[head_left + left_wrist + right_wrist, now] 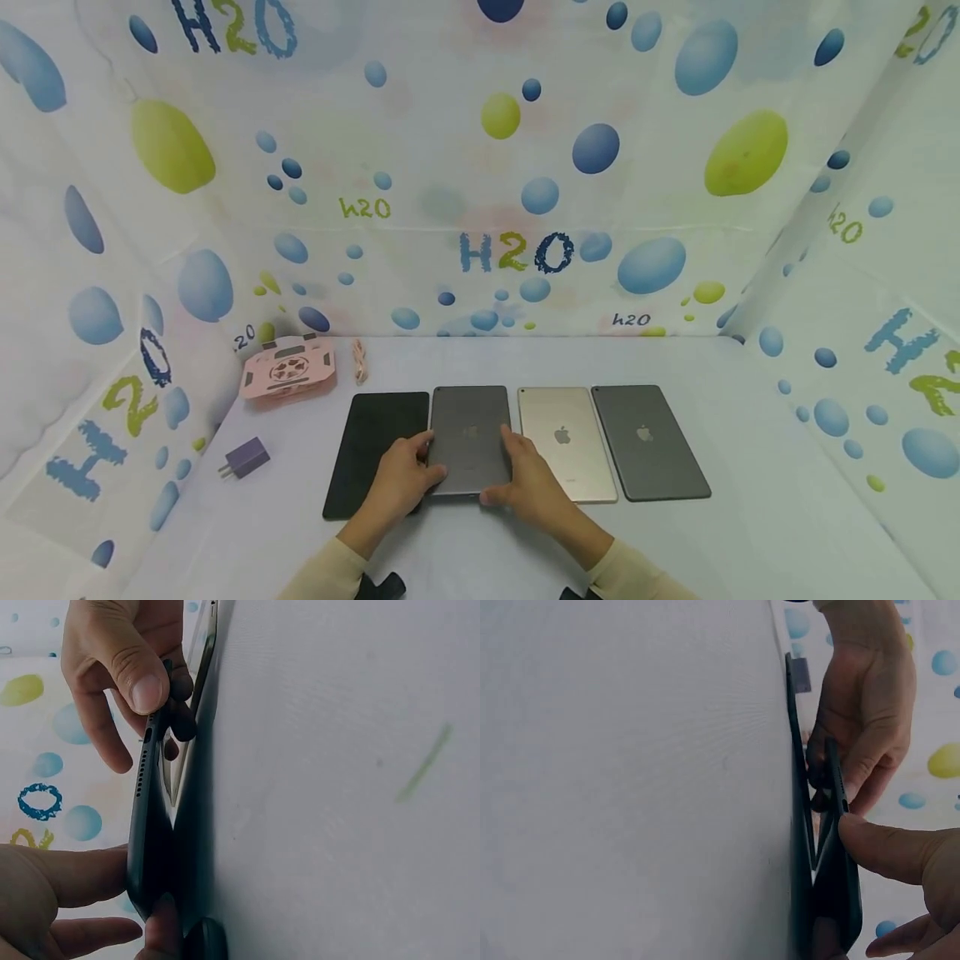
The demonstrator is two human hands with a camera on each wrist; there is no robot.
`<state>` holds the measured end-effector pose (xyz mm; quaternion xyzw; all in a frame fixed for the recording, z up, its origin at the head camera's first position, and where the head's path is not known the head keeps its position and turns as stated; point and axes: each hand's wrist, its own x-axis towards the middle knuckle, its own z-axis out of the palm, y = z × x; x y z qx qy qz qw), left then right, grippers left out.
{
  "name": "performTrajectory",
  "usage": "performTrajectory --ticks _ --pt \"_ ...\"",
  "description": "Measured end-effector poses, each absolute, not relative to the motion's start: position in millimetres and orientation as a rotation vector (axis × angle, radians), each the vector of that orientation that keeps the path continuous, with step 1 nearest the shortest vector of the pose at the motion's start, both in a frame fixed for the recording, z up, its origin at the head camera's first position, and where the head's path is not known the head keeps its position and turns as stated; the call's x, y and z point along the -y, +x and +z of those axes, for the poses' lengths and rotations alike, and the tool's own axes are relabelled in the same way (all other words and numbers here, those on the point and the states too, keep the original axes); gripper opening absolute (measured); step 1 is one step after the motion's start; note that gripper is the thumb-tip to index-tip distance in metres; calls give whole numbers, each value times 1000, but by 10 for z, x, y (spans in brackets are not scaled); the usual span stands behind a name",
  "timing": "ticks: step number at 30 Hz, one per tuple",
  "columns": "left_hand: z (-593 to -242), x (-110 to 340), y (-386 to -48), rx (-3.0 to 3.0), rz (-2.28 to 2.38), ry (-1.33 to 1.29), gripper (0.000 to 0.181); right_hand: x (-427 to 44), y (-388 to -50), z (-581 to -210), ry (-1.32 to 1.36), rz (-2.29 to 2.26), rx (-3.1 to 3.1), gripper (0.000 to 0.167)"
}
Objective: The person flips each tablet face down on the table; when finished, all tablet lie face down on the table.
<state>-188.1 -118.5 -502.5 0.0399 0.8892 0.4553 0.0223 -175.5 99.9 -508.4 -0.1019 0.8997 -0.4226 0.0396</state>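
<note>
A dark grey tablet [471, 417] is gripped at both sides, its near edge raised off the white surface. My left hand [401, 479] holds its left side and my right hand [528, 483] its right side. In the left wrist view, the tablet's edge [139, 802] shows a port and speaker holes, with the left hand [67, 900] below and the right hand [124, 667] above. The right wrist view shows the tablet [844, 877] tilted, fingers of both hands beneath it and thumbs on the near edge.
A black tablet [382, 442] lies at the left; a gold tablet [566, 442] and another grey tablet [648, 442] lie at the right. A pink box [288, 371], a coiled pink cable [360, 362] and a purple charger [246, 457] are at the back left. A patterned curtain surrounds the table.
</note>
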Motion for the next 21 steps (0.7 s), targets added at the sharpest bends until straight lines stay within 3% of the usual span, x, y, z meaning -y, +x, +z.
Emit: performTrajectory --ticks 10,21 --pt "-5006 1124 -1845 -2869 1265 215 60 -1073 -1693 -4985 -313 -1264 -2748 102" --pt "-4916 1074 -1788 -2845 1253 219 53 -1153 -1654 -4931 -222 -1623 -2406 91"
